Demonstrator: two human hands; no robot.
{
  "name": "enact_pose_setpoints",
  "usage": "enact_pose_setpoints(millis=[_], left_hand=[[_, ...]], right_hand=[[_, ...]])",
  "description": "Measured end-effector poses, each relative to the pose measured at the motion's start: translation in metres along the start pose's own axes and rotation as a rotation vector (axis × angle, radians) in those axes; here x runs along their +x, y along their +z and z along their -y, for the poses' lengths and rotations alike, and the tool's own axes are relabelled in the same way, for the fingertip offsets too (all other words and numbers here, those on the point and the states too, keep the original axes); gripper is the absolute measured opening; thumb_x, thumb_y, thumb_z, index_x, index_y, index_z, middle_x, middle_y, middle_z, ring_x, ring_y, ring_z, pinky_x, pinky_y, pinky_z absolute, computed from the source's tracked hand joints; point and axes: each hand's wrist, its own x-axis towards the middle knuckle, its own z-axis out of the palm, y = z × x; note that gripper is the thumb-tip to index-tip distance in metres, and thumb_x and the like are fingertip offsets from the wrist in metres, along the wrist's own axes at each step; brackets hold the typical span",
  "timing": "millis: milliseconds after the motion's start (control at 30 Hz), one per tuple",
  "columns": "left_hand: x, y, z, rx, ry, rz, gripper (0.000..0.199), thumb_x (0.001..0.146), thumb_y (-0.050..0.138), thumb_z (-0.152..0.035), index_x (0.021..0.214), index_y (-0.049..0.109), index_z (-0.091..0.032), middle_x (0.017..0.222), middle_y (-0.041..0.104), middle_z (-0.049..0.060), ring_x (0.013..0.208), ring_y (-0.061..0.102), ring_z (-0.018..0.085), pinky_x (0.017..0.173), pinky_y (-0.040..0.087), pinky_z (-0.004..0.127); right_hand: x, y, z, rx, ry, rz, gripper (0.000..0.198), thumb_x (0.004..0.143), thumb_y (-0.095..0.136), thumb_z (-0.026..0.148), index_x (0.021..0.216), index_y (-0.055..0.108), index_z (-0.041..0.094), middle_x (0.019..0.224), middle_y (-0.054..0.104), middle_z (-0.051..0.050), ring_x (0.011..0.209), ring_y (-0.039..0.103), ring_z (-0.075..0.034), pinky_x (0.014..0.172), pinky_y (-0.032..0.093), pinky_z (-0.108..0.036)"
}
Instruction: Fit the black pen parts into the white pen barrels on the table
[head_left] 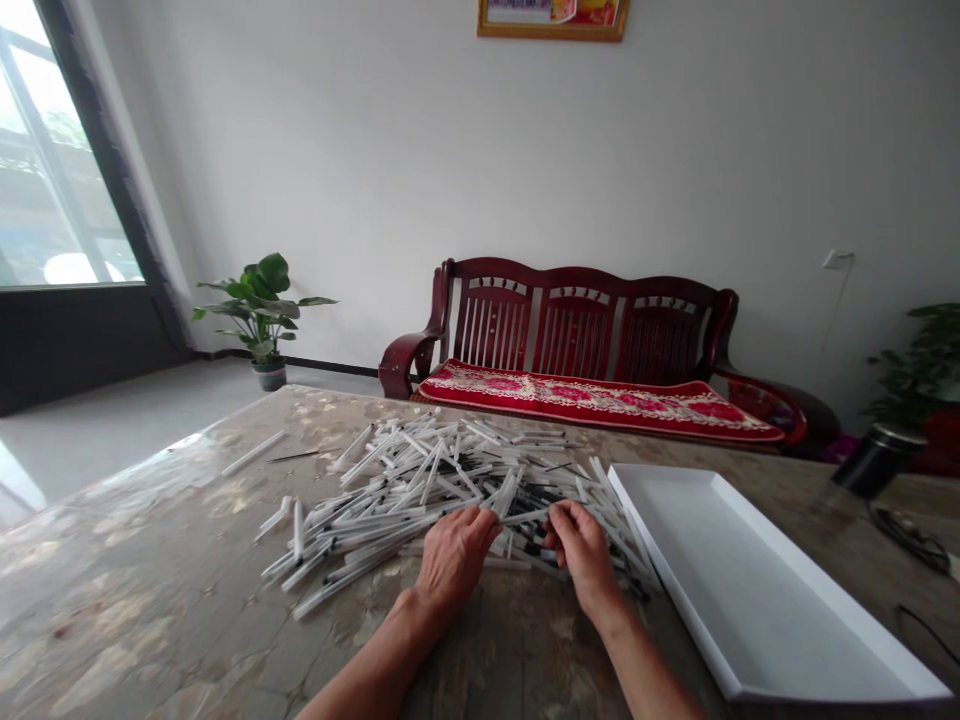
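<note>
A slim whitish pen barrel [523, 517] stretches between my two hands, just in front of a loose heap of pen parts [420, 470]. My left hand [457, 550] has its fingers closed round the left end. At the right end, my right hand [581, 545] pinches the barrel between thumb and forefinger. Many pieces in the heap are whitish tubes, with dark tips or black parts among them. My hands hide part of the heap's near side. A thin dark rod [294, 456] and a single white tube [253, 453] lie apart at the left.
A shallow white tray [757, 580] stands to the right of the heap on the patterned table [187, 600]. Farther right are a dark cylinder [879, 462] and a black cable [911, 535]. Behind the table stands a wooden bench [577, 320]; a potted plant [262, 310] is at the left.
</note>
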Motion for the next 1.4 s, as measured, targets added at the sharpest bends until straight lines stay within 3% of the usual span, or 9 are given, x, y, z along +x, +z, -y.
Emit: enact_pose_setpoints(millis=[167, 367, 567, 700, 800, 967, 1133, 1300, 1400], left_hand=[[0.0005, -0.0006, 0.0001, -0.013, -0.007, -0.009, 0.029, 0.1, 0.041, -0.036, 0.09, 0.066, -0.025, 0.083, 0.069, 0.003, 0.078, 0.064, 0.017, 0.067, 0.042, 0.026], [0.0006, -0.0001, -0.0001, 0.004, 0.007, -0.035, 0.027, 0.099, 0.044, -0.036, 0.088, 0.065, -0.024, 0.08, 0.069, 0.001, 0.075, 0.064, 0.016, 0.066, 0.041, 0.026], [0.001, 0.0007, 0.0001, 0.006, 0.028, -0.1, 0.023, 0.098, 0.047, -0.034, 0.085, 0.064, -0.024, 0.077, 0.068, -0.001, 0.072, 0.064, 0.015, 0.063, 0.039, 0.025], [0.0004, 0.0019, 0.0001, 0.005, 0.043, -0.11, 0.022, 0.097, 0.05, -0.033, 0.082, 0.063, -0.023, 0.076, 0.068, -0.001, 0.071, 0.063, 0.016, 0.062, 0.038, 0.026], [-0.0001, 0.0028, 0.0003, -0.004, 0.047, -0.11, 0.021, 0.097, 0.05, -0.033, 0.083, 0.063, -0.023, 0.076, 0.068, -0.001, 0.071, 0.063, 0.016, 0.062, 0.038, 0.026], [0.0003, 0.0032, 0.0004, -0.013, 0.038, -0.111, 0.022, 0.098, 0.049, -0.033, 0.084, 0.063, -0.023, 0.076, 0.068, -0.001, 0.071, 0.064, 0.016, 0.062, 0.038, 0.026], [0.0007, 0.0042, 0.0008, -0.009, 0.039, -0.103, 0.024, 0.098, 0.048, -0.034, 0.083, 0.064, -0.024, 0.076, 0.068, -0.001, 0.071, 0.064, 0.015, 0.062, 0.038, 0.026], [0.0004, 0.0051, 0.0017, -0.014, 0.041, -0.105, 0.023, 0.098, 0.048, -0.035, 0.085, 0.063, -0.024, 0.076, 0.068, -0.001, 0.071, 0.064, 0.015, 0.062, 0.039, 0.025], [0.0003, 0.0049, 0.002, -0.01, 0.042, -0.104, 0.024, 0.098, 0.047, -0.035, 0.084, 0.063, -0.024, 0.076, 0.068, -0.001, 0.071, 0.064, 0.015, 0.062, 0.039, 0.025]], right_hand=[[-0.0008, -0.0007, 0.0028, 0.053, -0.013, 0.003, 0.042, 0.077, 0.069, 0.053, 0.099, 0.066, 0.018, 0.068, 0.069, 0.0, 0.047, 0.051, -0.011, 0.041, 0.037, -0.02], [0.0009, -0.0008, -0.0018, 0.014, 0.032, -0.032, 0.042, 0.076, 0.067, 0.06, 0.079, 0.062, 0.019, 0.058, 0.062, 0.002, 0.04, 0.043, -0.009, 0.035, 0.025, -0.019], [0.0004, -0.0008, 0.0006, 0.032, 0.001, -0.041, 0.045, 0.076, 0.068, 0.059, 0.097, 0.066, 0.019, 0.068, 0.067, 0.0, 0.049, 0.052, -0.013, 0.039, 0.033, -0.021], [0.0011, -0.0009, -0.0011, -0.011, 0.02, -0.047, 0.043, 0.076, 0.067, 0.061, 0.083, 0.064, 0.019, 0.059, 0.06, 0.002, 0.043, 0.045, -0.011, 0.036, 0.026, -0.02], [0.0025, -0.0015, -0.0024, -0.002, 0.012, -0.026, 0.041, 0.073, 0.071, 0.056, 0.087, 0.064, 0.019, 0.056, 0.059, 0.003, 0.04, 0.039, -0.009, 0.038, 0.026, -0.021], [0.002, -0.0007, -0.0017, 0.033, -0.004, -0.029, 0.044, 0.075, 0.069, 0.056, 0.099, 0.065, 0.019, 0.067, 0.064, 0.001, 0.05, 0.05, -0.013, 0.041, 0.031, -0.021], [0.0041, -0.0018, -0.0055, -0.037, 0.014, -0.048, 0.04, 0.074, 0.069, 0.057, 0.085, 0.065, 0.019, 0.054, 0.055, 0.004, 0.046, 0.045, -0.011, 0.04, 0.026, -0.022], [0.004, -0.0015, -0.0046, 0.021, -0.007, -0.046, 0.041, 0.073, 0.069, 0.051, 0.098, 0.066, 0.018, 0.07, 0.065, 0.0, 0.049, 0.047, -0.012, 0.041, 0.03, -0.022], [0.0034, -0.0007, -0.0043, -0.011, 0.009, -0.077, 0.04, 0.076, 0.067, 0.054, 0.093, 0.067, 0.019, 0.067, 0.062, 0.0, 0.052, 0.049, -0.013, 0.041, 0.028, -0.022]])
